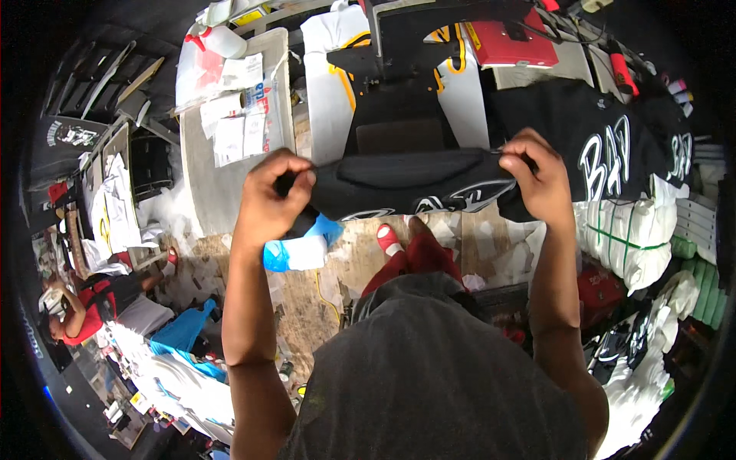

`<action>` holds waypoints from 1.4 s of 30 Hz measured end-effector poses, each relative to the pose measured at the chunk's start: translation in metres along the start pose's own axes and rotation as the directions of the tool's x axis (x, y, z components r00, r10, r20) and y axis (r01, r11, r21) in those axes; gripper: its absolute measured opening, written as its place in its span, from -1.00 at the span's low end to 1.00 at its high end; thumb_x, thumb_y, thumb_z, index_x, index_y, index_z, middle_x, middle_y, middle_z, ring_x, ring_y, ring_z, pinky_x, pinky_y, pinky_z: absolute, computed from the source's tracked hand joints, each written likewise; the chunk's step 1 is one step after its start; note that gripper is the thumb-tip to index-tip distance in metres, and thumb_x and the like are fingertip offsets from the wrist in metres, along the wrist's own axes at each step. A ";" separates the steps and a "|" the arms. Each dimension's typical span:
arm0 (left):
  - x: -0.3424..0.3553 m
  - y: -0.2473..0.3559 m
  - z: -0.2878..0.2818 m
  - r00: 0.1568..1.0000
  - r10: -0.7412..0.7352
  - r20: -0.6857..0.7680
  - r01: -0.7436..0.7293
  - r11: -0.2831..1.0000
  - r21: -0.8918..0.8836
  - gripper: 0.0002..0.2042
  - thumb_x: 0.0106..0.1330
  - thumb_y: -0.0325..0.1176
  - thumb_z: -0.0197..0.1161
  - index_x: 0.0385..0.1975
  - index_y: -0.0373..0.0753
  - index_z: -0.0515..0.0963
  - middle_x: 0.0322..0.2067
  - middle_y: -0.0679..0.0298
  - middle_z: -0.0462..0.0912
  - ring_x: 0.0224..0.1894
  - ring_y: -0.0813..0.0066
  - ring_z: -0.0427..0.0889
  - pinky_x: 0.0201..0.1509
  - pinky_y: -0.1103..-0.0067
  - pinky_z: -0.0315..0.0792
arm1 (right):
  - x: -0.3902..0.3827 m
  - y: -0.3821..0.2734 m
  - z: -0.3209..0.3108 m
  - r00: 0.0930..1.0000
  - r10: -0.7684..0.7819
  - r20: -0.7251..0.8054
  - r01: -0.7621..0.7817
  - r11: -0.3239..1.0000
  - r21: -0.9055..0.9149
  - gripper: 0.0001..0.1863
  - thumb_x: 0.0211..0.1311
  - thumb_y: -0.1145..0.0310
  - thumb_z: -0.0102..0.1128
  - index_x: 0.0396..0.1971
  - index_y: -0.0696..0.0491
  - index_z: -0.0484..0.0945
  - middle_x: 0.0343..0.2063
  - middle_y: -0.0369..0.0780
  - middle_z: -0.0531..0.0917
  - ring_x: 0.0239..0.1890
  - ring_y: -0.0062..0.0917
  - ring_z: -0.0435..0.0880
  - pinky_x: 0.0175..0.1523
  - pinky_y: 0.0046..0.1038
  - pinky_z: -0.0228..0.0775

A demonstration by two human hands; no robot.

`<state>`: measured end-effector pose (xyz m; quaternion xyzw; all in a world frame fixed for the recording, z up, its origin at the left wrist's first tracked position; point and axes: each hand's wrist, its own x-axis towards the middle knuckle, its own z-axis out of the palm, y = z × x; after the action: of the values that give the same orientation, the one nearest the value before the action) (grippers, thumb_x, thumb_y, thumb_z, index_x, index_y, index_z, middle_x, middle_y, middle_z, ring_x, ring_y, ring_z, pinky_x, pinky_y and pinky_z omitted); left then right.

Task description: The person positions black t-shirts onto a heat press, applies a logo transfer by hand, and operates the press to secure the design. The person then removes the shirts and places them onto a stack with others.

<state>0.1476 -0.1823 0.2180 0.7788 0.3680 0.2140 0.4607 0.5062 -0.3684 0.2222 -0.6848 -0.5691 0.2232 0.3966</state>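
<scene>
A black printed garment [414,170], with white lettering along its near side, is stretched level between my two hands. My left hand [277,195] pinches its left end between thumb and fingers, and my right hand [538,175] pinches the right end. Just beyond the garment is a dark press-like machine [395,96] with an upright metal bar at its far side. White fabric [320,115] with yellow and black print lies under and around that machine. A blue-and-white roll-like item [303,249] shows below my left hand; whether it touches the garment I cannot tell.
Papers [241,138] and a spray bottle [222,41] lie on the left table. A red box [512,42] sits at the far right. More black garments [571,126] with white lettering are to the right, above a tied white bundle [632,238]. Another person [88,310] is at far left.
</scene>
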 end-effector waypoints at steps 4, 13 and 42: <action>0.063 -0.061 0.032 0.980 -0.128 -0.152 0.126 0.992 -0.025 -0.90 0.27 -0.46 0.26 -0.29 -0.35 0.62 -0.39 0.18 0.67 -0.31 0.49 0.63 -0.15 0.56 0.47 | 0.053 0.059 0.045 0.996 0.050 -0.079 -0.052 0.998 -0.019 -0.88 0.20 0.45 0.30 -0.35 0.18 0.61 -0.41 -0.14 0.62 -0.37 -0.39 0.62 -0.20 -0.47 0.43; 0.088 -0.125 0.073 0.970 -0.215 -0.113 0.226 0.970 0.086 -0.83 0.30 -0.36 0.25 -0.26 -0.34 0.63 -0.36 0.02 0.70 -0.29 0.24 0.71 -0.15 0.46 0.52 | 0.059 0.118 0.095 0.959 0.246 -0.139 -0.249 0.969 -0.004 -0.87 0.21 0.41 0.30 -0.32 0.16 0.62 -0.34 -0.06 0.68 -0.28 -0.26 0.67 -0.14 -0.33 0.47; -0.108 -0.097 0.140 0.991 0.136 0.022 -0.136 0.944 0.301 -0.56 0.13 -0.56 0.14 0.08 -0.20 0.43 -0.05 -0.10 0.56 0.05 -0.17 0.51 0.21 0.17 0.40 | -0.123 0.057 0.136 0.938 0.301 0.173 -0.254 0.935 -0.247 -0.54 0.17 0.43 0.16 0.11 -0.02 0.45 -0.43 0.00 0.68 -0.33 -0.11 0.71 -0.20 -0.15 0.54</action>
<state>0.1366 -0.3140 0.0659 0.8637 0.3416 0.1860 0.3205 0.4067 -0.4487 0.0793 -0.7713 -0.5256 0.2829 0.2209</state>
